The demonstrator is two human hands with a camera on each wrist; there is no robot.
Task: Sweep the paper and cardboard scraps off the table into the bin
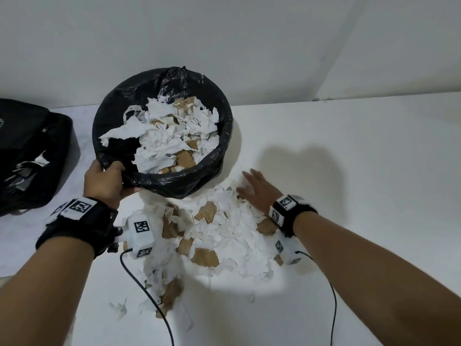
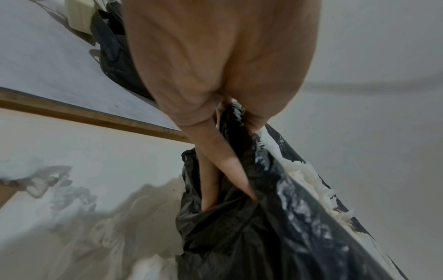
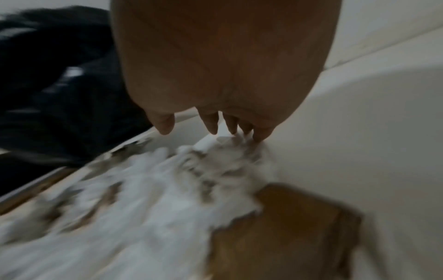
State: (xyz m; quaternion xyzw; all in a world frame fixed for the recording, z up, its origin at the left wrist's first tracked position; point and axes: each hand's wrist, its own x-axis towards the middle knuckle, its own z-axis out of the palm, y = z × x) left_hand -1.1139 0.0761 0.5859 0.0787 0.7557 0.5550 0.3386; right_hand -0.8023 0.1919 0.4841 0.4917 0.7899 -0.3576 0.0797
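A round bin (image 1: 224,116) lined with a black plastic bag sits tilted at the table's far side, heaped with white paper and brown cardboard scraps. My left hand (image 1: 107,181) grips its near-left rim; in the left wrist view the fingers (image 2: 227,166) curl round the black liner (image 2: 275,227). A pile of torn paper and cardboard scraps (image 1: 219,228) lies on the white table (image 1: 361,171) just in front of the bin. My right hand (image 1: 257,188) lies flat with straight fingers on the pile's right edge, blurred; its fingertips (image 3: 213,125) touch the scraps (image 3: 155,199).
A black bag (image 1: 30,156) lies at the table's left. Two black cables (image 1: 149,295) trail from the wrist cameras across the near table. A smaller trail of scraps (image 1: 169,290) runs toward me. White walls stand behind the table.
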